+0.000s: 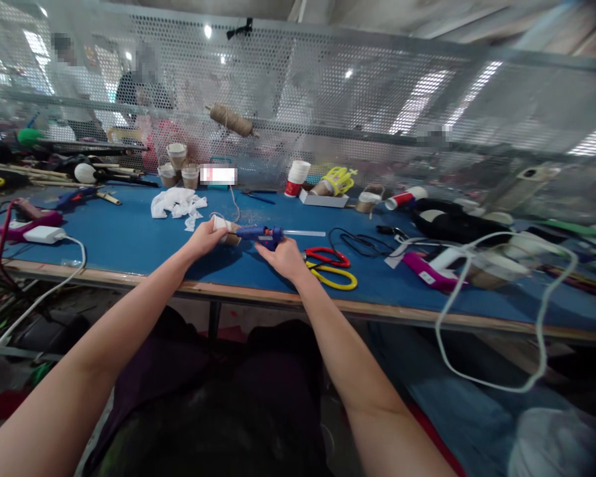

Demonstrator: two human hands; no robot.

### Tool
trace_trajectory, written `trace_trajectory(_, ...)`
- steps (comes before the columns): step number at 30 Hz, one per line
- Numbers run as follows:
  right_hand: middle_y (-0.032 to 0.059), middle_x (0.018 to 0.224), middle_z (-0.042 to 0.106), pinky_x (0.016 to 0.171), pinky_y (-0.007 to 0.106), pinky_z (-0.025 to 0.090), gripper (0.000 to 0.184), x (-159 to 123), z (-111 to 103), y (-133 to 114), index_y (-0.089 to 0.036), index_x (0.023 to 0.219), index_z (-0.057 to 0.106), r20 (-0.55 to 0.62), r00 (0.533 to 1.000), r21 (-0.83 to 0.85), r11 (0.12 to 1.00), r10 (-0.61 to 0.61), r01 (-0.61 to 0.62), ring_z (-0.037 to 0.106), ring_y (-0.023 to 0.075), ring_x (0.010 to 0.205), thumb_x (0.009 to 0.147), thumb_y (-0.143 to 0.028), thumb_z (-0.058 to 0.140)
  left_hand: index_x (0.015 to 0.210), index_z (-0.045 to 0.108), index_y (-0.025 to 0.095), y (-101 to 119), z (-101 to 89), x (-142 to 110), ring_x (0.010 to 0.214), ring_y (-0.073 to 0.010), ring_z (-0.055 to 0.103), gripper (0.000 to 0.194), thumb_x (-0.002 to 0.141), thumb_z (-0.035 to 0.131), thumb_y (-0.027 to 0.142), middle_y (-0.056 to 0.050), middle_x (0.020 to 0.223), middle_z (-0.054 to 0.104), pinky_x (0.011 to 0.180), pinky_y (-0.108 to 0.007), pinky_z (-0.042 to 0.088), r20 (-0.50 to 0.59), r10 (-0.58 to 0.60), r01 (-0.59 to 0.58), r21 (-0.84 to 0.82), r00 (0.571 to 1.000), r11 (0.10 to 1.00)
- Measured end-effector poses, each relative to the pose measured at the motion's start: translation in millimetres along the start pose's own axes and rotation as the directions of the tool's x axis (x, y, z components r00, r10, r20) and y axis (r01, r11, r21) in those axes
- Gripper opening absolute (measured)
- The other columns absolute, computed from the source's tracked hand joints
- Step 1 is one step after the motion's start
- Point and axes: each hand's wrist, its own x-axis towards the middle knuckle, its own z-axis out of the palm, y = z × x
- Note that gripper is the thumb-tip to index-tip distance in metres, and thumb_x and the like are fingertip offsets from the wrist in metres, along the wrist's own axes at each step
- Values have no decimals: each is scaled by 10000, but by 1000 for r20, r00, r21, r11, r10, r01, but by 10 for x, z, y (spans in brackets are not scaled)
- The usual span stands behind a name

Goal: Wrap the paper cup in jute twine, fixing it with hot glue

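Observation:
My left hand [206,236] is closed around a small cup wrapped in twine and white material [227,231], held just above the blue table [129,238]. My right hand [283,255] grips a blue hot glue gun [262,233], whose nozzle points left at the cup. A clear glue stick [305,233] sticks out of the gun's back to the right. A thin string runs from the cup toward the back of the table.
Red and yellow scissors [330,267] lie right of my right hand. A purple glue gun [427,273] with white cables sits farther right. Crumpled white cloth [177,202], paper cups [179,169] and a twine spool [231,120] are behind. Two people stand beyond the mesh.

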Motion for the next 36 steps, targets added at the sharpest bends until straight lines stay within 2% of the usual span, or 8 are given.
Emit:
trace_trajectory(3, 112, 732, 692, 674, 305, 474, 254, 6, -6, 5, -132, 776, 667, -6, 1000, -1, 1000, 2, -2, 650, 254, 747, 753, -344, 528, 1118, 502, 144, -6, -4, -3, 945, -203, 561, 311, 850, 503, 301, -79, 1117, 540, 784, -401, 488, 25, 4, -4, 11, 1000, 1000)
trace_trajectory(9, 115, 774, 696, 699, 310, 472, 268, 25, -16, 7, -126, 832, 673, -28, 1000, -6, 1000, 4, -5, 652, 254, 767, 758, -339, 528, 1104, 511, 139, -20, -3, -22, 938, -204, 565, 304, 848, 503, 302, -75, 1103, 548, 781, -397, 488, 34, 43, -44, 25, 998, 999)
trace_trajectory(20, 127, 774, 694, 705, 313, 466, 263, 78, -2, 3, -114, 819, 674, -57, 998, -30, 999, 8, -9, 650, 259, 768, 761, -329, 536, 949, 576, 67, -34, 1, -42, 810, -185, 585, 226, 849, 478, 244, -55, 841, 632, 794, -340, 466, -1, 89, -89, 59, 996, 994)
trace_trajectory(24, 143, 801, 693, 718, 308, 465, 270, 77, 0, 6, -98, 838, 674, -52, 999, -26, 1000, 4, -6, 649, 265, 796, 756, -320, 543, 1010, 555, 98, -51, 2, -39, 860, -186, 583, 249, 854, 490, 281, -70, 970, 603, 773, -364, 485, 13, 92, -92, 70, 996, 993)
trace_trajectory(28, 127, 794, 696, 709, 294, 470, 260, 37, -5, 14, -112, 843, 675, -45, 999, -17, 1000, 2, -3, 653, 253, 795, 759, -318, 540, 1006, 558, 88, -41, 0, -46, 871, -190, 580, 246, 861, 476, 270, -81, 957, 610, 796, -370, 479, 20, 85, -86, 86, 996, 993)
trace_trajectory(32, 115, 776, 696, 700, 299, 474, 255, 35, -7, 15, -125, 832, 675, -48, 999, -24, 1000, 3, -4, 655, 248, 771, 763, -326, 533, 1088, 518, 144, -12, -1, -61, 913, -187, 572, 284, 853, 498, 302, -73, 1084, 556, 766, -385, 494, 30, 73, -76, 110, 997, 991)
trace_trajectory(36, 115, 785, 697, 705, 298, 470, 247, 86, 1, 1, -129, 828, 675, -57, 998, -36, 999, 7, -9, 652, 249, 781, 764, -322, 535, 1015, 555, 98, 13, 0, -78, 840, -184, 584, 249, 848, 488, 269, -63, 943, 609, 767, -356, 478, 16, 83, -84, 134, 996, 987)
